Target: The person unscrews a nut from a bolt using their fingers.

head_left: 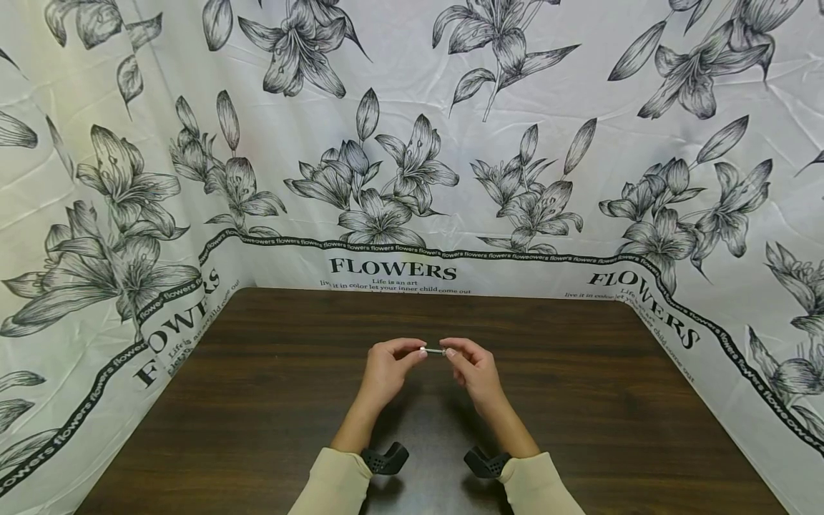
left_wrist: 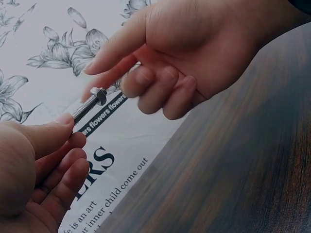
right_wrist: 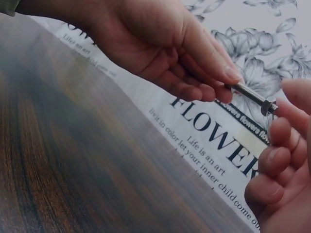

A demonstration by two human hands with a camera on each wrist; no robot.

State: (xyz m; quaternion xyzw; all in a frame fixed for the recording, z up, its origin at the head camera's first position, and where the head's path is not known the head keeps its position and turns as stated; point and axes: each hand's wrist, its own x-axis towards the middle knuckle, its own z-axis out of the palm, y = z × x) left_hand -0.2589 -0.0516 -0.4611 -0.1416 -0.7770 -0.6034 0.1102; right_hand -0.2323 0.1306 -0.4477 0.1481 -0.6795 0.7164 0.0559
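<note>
Thumb and fingertips of my left hand (head_left: 384,372) (left_wrist: 34,170) (right_wrist: 155,48) pinch one end of a silver threaded bolt (head_left: 435,351) (left_wrist: 85,109) (right_wrist: 249,93); that end is hidden by the fingers. A hex nut (left_wrist: 100,96) (right_wrist: 266,108) sits on the bolt close to its other end. Around the nut end is my right hand (head_left: 478,375) (left_wrist: 189,53) (right_wrist: 286,170), thumb and index finger extended and parted, the other fingers bent. Its thumb stands off the nut in the left wrist view; whether the index finger touches is unclear.
Both hands are held above a dark wood-grain table (head_left: 290,400). A white cloth with black flower prints and lettering (head_left: 399,207) hangs along its back and sides. Each wrist wears a black device (head_left: 386,459).
</note>
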